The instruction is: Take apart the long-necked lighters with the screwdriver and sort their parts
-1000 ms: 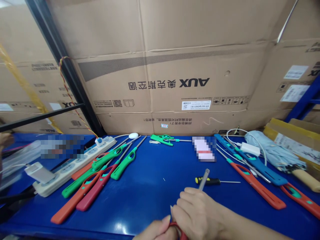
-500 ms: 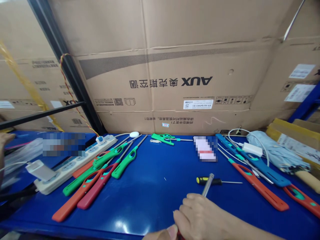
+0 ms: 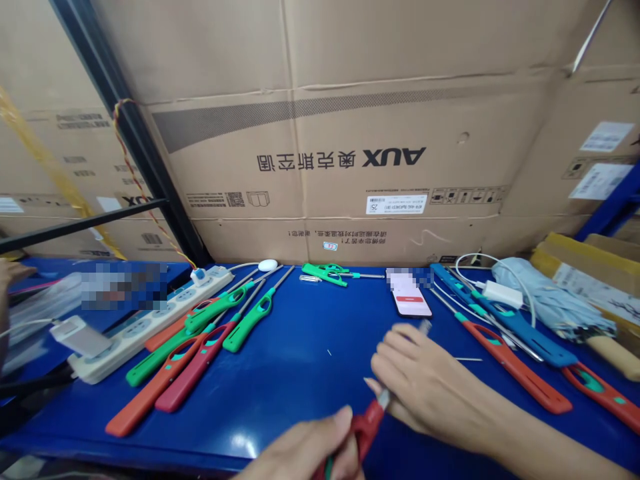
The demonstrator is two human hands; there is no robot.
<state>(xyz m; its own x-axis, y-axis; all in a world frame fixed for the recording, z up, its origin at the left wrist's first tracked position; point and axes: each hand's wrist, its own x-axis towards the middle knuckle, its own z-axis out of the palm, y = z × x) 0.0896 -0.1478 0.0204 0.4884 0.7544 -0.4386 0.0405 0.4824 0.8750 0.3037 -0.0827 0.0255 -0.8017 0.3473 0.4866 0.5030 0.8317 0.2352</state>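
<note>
My left hand (image 3: 300,450) at the bottom edge is shut on a red plastic lighter handle (image 3: 365,430), with a bit of green showing at its lower end. My right hand (image 3: 425,380), coming in from the lower right, closes around a thin metal lighter tube (image 3: 425,327) whose tip sticks out above my fingers. A short metal piece (image 3: 384,399) shows at the top of the red handle, just below my right hand. My fingers hide where the tube and handle lie relative to each other. A yellow-and-black screwdriver's steel shaft (image 3: 469,359) pokes out beyond my right hand, and its handle is hidden.
Several long lighters (image 3: 200,353) lie on the blue workbench (image 3: 310,380) at left, and others (image 3: 515,360) at right, beside a power strip (image 3: 145,327), a phone (image 3: 410,297) and a folded umbrella (image 3: 550,300). Cardboard boxes (image 3: 350,133) form the back wall. Another person's hand (image 3: 10,271) shows at far left.
Both my hands have risen into view and the red handle now shows. The metal tube has moved up and right, and my right hand now covers the screwdriver's handle.
</note>
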